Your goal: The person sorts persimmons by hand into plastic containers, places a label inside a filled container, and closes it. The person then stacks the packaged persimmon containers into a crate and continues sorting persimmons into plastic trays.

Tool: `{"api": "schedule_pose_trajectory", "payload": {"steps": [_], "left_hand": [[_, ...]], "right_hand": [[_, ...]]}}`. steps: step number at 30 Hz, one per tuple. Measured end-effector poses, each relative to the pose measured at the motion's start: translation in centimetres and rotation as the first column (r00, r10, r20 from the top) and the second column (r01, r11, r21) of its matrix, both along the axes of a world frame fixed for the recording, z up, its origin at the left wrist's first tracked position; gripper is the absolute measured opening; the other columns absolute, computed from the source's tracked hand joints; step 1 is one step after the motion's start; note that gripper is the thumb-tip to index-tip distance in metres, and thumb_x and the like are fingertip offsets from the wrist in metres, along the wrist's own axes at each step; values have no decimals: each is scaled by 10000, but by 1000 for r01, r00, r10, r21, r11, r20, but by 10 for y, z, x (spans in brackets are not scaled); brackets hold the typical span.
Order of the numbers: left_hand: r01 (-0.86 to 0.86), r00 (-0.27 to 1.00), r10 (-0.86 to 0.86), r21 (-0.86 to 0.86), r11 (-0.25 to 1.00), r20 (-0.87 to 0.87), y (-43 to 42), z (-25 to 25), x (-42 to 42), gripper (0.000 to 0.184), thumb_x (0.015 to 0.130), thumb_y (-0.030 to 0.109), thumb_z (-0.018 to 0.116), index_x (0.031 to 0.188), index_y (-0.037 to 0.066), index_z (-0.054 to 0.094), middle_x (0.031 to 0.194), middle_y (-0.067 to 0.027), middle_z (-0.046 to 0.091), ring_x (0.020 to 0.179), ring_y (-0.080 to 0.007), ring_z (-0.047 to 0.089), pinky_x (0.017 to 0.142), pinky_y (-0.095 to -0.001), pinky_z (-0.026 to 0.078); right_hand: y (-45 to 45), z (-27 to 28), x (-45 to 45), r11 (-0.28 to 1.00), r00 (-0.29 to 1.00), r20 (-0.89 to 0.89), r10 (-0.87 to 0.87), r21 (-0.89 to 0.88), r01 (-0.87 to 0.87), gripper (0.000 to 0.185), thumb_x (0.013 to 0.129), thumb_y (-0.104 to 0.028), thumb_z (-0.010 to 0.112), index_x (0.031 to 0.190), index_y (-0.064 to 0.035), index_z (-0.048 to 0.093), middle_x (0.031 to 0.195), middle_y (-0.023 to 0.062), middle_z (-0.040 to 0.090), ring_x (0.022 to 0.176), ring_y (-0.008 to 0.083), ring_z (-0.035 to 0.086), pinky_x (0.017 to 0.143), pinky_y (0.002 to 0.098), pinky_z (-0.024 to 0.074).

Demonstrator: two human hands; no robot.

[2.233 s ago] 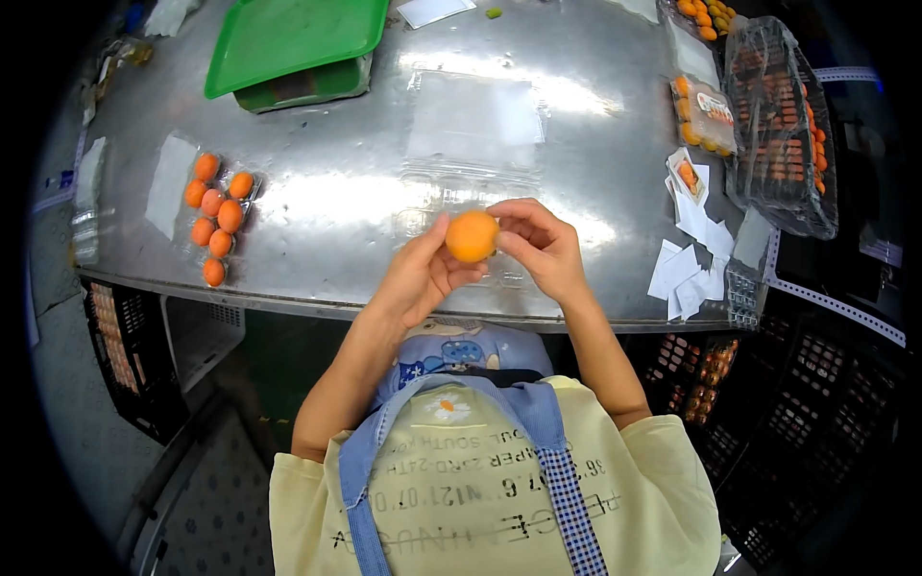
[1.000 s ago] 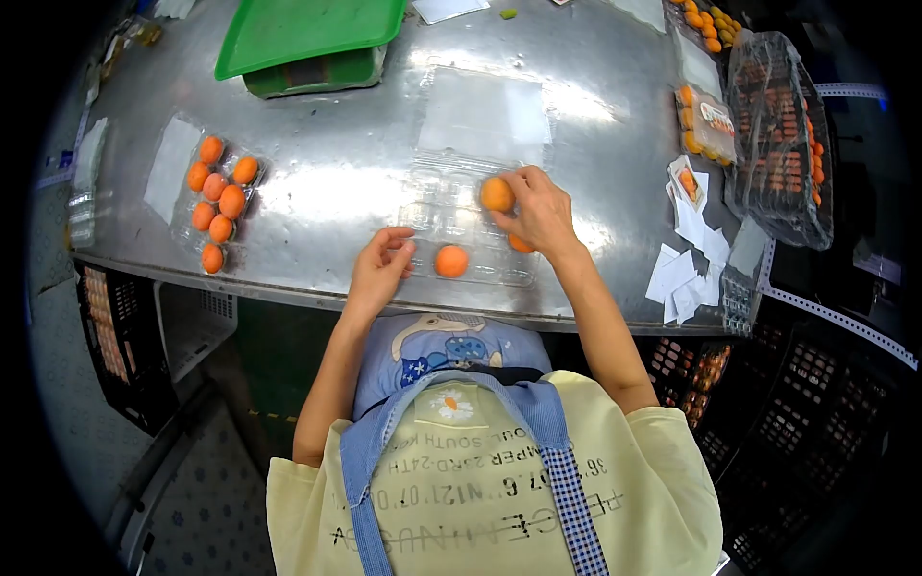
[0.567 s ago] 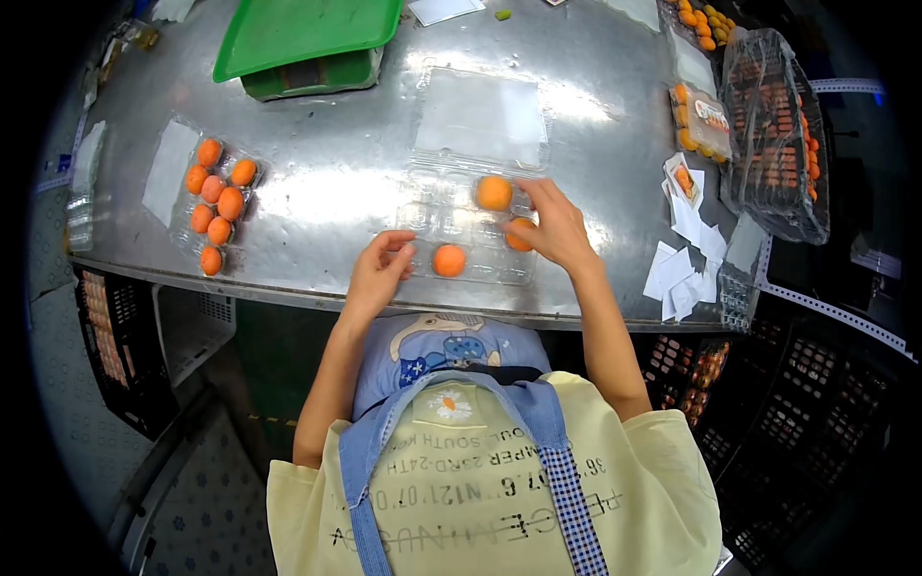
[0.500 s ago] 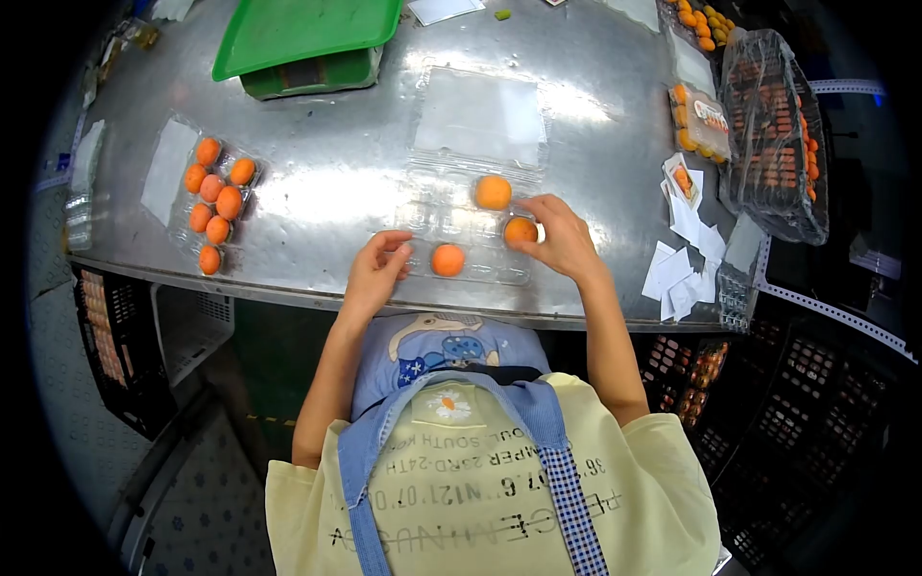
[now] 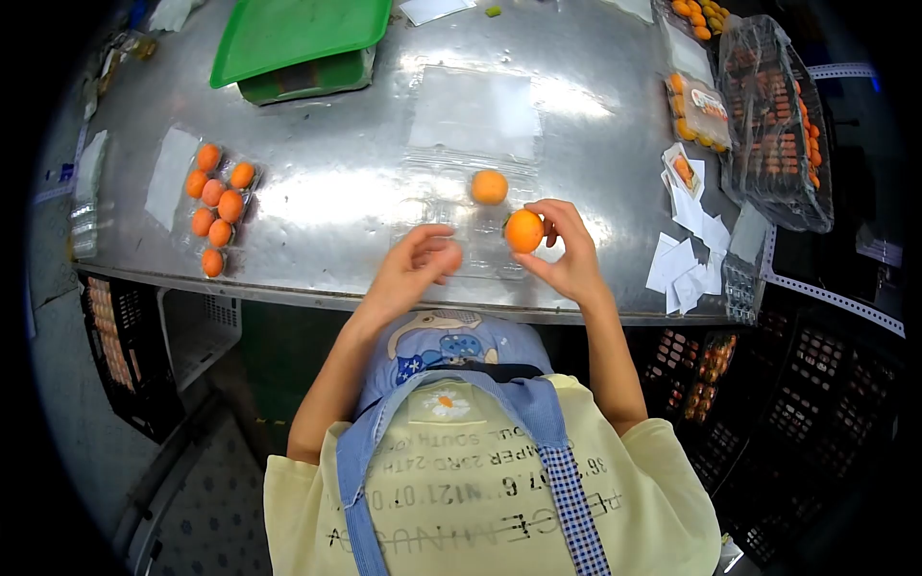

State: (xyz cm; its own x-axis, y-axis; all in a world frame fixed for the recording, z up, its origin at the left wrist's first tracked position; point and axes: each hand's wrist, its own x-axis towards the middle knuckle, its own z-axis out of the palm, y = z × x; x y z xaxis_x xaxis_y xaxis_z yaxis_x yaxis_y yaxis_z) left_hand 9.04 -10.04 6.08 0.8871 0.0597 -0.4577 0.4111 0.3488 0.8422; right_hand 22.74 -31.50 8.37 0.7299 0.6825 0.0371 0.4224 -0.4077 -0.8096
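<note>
My right hand (image 5: 567, 252) holds an orange fruit (image 5: 524, 231) between thumb and fingers, above the right side of a clear plastic tray (image 5: 471, 252). Another orange fruit (image 5: 489, 187) rests in the tray's upper right part. Over the tray's lower left side is my left hand (image 5: 418, 271), its fingers curled and slightly blurred. A reddish shape shows at its fingertips, but I cannot make out what it is. The tray's transparent lid (image 5: 473, 108) lies open, away from me.
At the left, a clear tray holds several orange fruits (image 5: 230, 205). A green tray (image 5: 298, 36) stands at the back. Paper cards (image 5: 684, 274), a packed fruit box (image 5: 698, 111) and a plastic-wrapped crate (image 5: 768, 125) are on the right.
My right hand has lifted the right-hand fruit from the clear tray. My left hand has moved right from the tray's edge, over where the lower fruit lay.
</note>
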Motion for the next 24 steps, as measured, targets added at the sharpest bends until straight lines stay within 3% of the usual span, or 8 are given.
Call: {"api": "schedule_pose_trajectory", "payload": {"steps": [4,6,9,15,18,21,22,24], "left_hand": [[114,988,-75,-311,943,134,-17,33,20,494,890,136,641,1331,50,436,1143,-90,586,997,-150,592,832,-298,504],[94,972,-25,-294,951,232,-17,38,20,545,849,91,679,1333,45,432,1188,-85,568,1082,-161,559,900,-318,479],[31,938,44,-210,977,344,-18,39,17,616,786,27,724,1329,47,436,1226,-75,550,1166,-168,518,971,-336,443],[-35,933,54,-59,998,355,-14,37,9,628,757,-18,732,1317,42,455,1230,-59,546,1173,-162,517,971,-339,443],[-38,944,81,-138,990,319,-16,36,8,575,819,1,671,1345,39,444,1211,-66,559,1124,-161,550,940,-313,460],[-53,965,63,-47,998,254,-18,31,6,486,918,103,570,1377,35,424,1165,-89,582,1021,-158,595,877,-281,487],[-56,972,51,16,998,228,-19,29,5,460,955,149,532,1386,34,418,1148,-98,591,979,-157,612,852,-271,497],[-43,988,60,-118,992,142,-18,34,6,445,991,240,466,1381,30,426,1100,-109,608,907,-149,623,803,-267,510]], "right_hand": [[22,32,-20,974,988,102,113,183,-131,558,625,-86,814,1141,-70,604,1121,94,590,937,212,584,679,280,490],[25,37,-21,962,979,136,151,210,-177,589,630,-54,798,1178,-60,581,1096,87,599,931,212,586,711,269,490],[22,39,-23,925,969,-227,97,380,-4,596,683,-57,775,1231,-62,540,1079,69,594,879,173,576,727,265,489],[21,9,-32,914,778,-620,102,368,173,587,754,-95,740,1285,-58,493,1193,86,516,889,121,543,692,240,471],[32,15,-36,883,885,-431,177,466,50,566,752,-94,744,1270,-65,515,1229,92,482,915,117,537,696,231,470],[36,20,-36,946,952,-267,152,317,-62,523,761,-97,741,1245,-71,545,1219,86,482,949,132,540,720,241,482],[37,19,-37,942,937,-319,146,333,-34,517,763,-99,741,1243,-70,550,1215,84,484,959,140,540,726,244,485],[38,14,-39,933,898,-418,138,360,25,506,766,-102,740,1237,-70,560,1209,81,489,979,155,540,738,251,491]]}}
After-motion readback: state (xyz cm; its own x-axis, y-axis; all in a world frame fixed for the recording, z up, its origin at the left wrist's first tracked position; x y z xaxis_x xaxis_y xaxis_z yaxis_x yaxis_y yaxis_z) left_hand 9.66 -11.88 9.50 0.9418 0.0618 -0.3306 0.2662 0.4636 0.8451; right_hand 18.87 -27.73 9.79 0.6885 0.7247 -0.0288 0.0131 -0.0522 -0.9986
